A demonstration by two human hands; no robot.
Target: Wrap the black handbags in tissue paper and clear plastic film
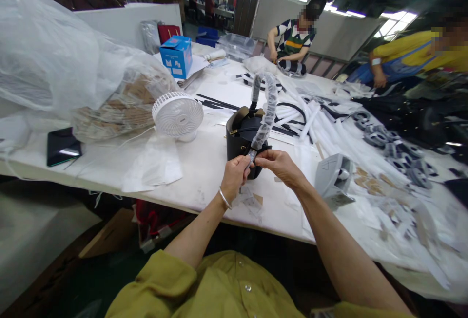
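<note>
A black handbag stands upright on the white table before me, its top open and a gold-coloured zip pull showing. Its arched handle is wound in clear plastic wrap. My left hand, with a bangle at the wrist, is closed in a pinch around the near lower end of that handle. From the right, my right hand reaches to the same spot, thumb and forefinger pressed together beside the handle end. Whatever lies between those right fingertips is too small to make out.
A white fan, a dark phone and a blue box stand left. Right of the bag are a grey tape dispenser and several wrapped handles. Two people work across the table.
</note>
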